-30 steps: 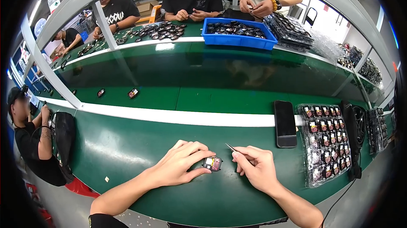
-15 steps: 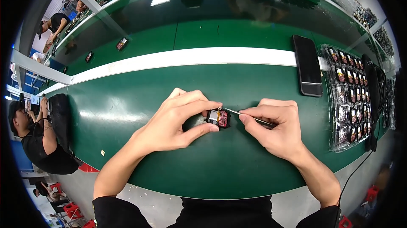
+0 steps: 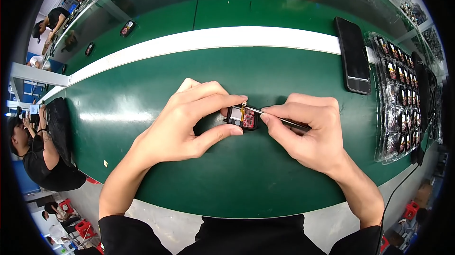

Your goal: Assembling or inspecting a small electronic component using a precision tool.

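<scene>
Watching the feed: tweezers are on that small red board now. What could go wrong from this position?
The tweezers tip sits at the small red circuit board's top edge by a thin yellow strip; a slip could probably scratch or tear it. The left hand only pinches the board by fingertips, so pressure from the right hand might twist it loose. The phone and parts tray lie near the right elbow's sweep.

Both forearms rise from the lower edge and angle inward. The left hand [image 3: 189, 122] curls, its thumb and forefinger pinched together. The right hand [image 3: 308, 134] is closed in a pen-like pinch, fingers [image 3: 272, 112] pointing left.
</scene>
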Tool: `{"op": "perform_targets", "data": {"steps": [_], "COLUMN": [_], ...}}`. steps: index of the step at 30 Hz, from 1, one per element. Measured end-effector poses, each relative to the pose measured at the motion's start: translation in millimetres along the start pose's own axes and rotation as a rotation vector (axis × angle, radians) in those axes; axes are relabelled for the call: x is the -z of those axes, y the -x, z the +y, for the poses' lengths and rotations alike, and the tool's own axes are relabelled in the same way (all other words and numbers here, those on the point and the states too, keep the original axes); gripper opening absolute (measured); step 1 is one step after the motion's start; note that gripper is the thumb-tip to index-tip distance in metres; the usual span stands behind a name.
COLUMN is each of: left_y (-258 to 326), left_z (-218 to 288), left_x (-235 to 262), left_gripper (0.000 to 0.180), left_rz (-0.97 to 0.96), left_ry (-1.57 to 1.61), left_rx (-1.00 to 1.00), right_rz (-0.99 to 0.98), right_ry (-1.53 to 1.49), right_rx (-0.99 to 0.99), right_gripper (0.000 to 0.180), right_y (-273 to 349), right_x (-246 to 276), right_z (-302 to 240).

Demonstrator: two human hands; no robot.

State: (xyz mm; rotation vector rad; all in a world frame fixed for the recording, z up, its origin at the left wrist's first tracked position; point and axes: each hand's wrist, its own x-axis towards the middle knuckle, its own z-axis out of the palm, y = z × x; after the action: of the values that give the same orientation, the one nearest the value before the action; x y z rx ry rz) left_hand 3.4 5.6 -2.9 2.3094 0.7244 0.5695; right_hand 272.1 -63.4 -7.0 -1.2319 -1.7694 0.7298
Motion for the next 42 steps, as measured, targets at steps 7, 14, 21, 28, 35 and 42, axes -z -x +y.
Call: {"op": "perform_targets", "data": {"steps": [7, 14, 21, 28, 35, 42], "left_y": [-4, -3, -3, -3, -4, -2], "left_z": [7, 5, 5, 4, 2, -7], "left_x": [0, -1, -1, 0, 2, 13], "left_gripper": [0.061, 0.057, 0.054, 0.053, 0.053, 0.054], "left_rz": [0.006, 0.022, 0.026, 0.015, -0.001, -0.097], "left_ry": [0.025, 0.002, -0.02, -0.037, -0.023, 0.058], "left_rx": [0.072, 0.066, 0.069, 0.061, 0.058, 0.049], "right_rz": [0.06, 0.112, 0.088, 0.117, 0.078, 0.014], "right_ry": [0.043, 0.167, 0.242, 0.237, 0.14, -0.038], "right_rx": [0.046, 0.183, 0.247, 0.266, 0.197, 0.042], "right_gripper": [0.012, 0.02, 0.023, 0.022, 0.017, 0.009], "right_y": [5, 6, 7, 4, 5, 2], "right_x": [-1, -4, -7, -8, -6, 0], "right_z": [2, 6, 7, 6, 5, 6]}}
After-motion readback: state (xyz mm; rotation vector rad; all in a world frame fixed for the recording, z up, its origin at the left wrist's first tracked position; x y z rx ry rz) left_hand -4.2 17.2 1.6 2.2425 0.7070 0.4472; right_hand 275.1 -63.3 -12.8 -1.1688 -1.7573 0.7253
